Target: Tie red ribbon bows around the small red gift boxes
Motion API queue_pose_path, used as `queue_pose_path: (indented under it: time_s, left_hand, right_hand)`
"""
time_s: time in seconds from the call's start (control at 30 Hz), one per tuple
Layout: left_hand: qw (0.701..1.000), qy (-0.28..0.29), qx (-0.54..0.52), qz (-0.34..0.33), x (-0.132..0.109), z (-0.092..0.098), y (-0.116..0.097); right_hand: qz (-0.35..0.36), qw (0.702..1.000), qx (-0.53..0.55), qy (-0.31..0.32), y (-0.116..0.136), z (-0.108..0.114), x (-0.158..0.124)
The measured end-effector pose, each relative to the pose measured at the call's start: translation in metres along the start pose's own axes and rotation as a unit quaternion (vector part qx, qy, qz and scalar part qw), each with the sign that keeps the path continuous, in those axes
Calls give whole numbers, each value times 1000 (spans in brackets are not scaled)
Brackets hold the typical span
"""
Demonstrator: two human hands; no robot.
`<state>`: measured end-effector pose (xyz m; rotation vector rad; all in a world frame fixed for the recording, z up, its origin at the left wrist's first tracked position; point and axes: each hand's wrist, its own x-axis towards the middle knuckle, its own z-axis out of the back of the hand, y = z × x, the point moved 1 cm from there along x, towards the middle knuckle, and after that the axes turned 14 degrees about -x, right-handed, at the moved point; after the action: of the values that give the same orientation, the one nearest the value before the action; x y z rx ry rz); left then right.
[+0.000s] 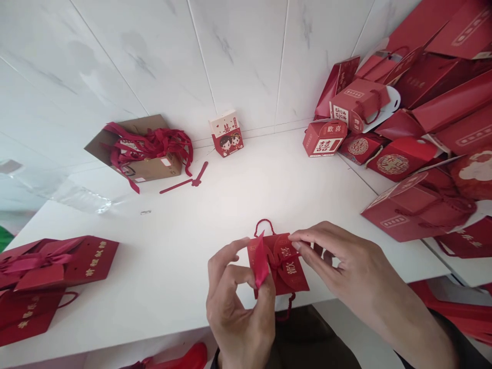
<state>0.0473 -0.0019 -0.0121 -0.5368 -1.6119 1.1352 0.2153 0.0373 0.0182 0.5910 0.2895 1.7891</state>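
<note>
At the table [172,266], my left hand [240,307] pinches ribbon [262,264]; my right hand [342,261] touches the box [300,281], grip not discernible.

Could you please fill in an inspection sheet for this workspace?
Surface: white table, bearing boxes and ribbons.
Things in hand: small red box with a glossy ribbon.
Clutter: thin red strips, brown carton of ribbons, piled red boxes at right.
Left hand: pinches the ribbon.
Right hand: fingertips at the small box's edge; grip unclear.
Cables: nothing seen.
Surroundings: white marbled wall behind.
</note>
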Motion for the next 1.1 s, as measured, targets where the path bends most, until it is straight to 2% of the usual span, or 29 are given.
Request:
queue_pose_path:
  time_s: [0.1, 0.23, 0.3, 0.43, 0.5, 0.63, 0.8, 0.97, 1.1]
  left_hand:
    - [997, 45, -61, 26, 1, -1, 2]
    - [988, 40, -108, 98, 5, 0, 3]
    - [983, 39, -117, 139, 6, 1, 4]
    - [970, 89, -115, 195, 8, 1, 3]
    - [967, 108, -113, 200, 9, 2, 3]
    - [969, 91, -131, 189, 13, 4, 0]
    - [960, 89, -160, 213, 15, 0, -3]
    - [958, 128, -142, 214, 20, -2, 0]
    - [952, 154, -117, 238, 25, 0, 3]
  right_hand:
    - [-13, 1000, -6, 15, -3, 3, -1]
    - [-33, 996, 1, 82, -8, 11, -8]
    - [-26, 995, -4, 98, -10, 15, -11]
    - [15, 994, -7, 105, -9, 21, -11]
    - [41, 995, 1, 91, -8, 23, -8]
    - [41, 995, 37, 80, -7, 25, -1]
    - [77, 992, 61, 83, -5, 25, 6]
    - [105, 987, 79, 88, -1, 24, 10]
    - [80, 987, 94, 101, 3, 23, 12]
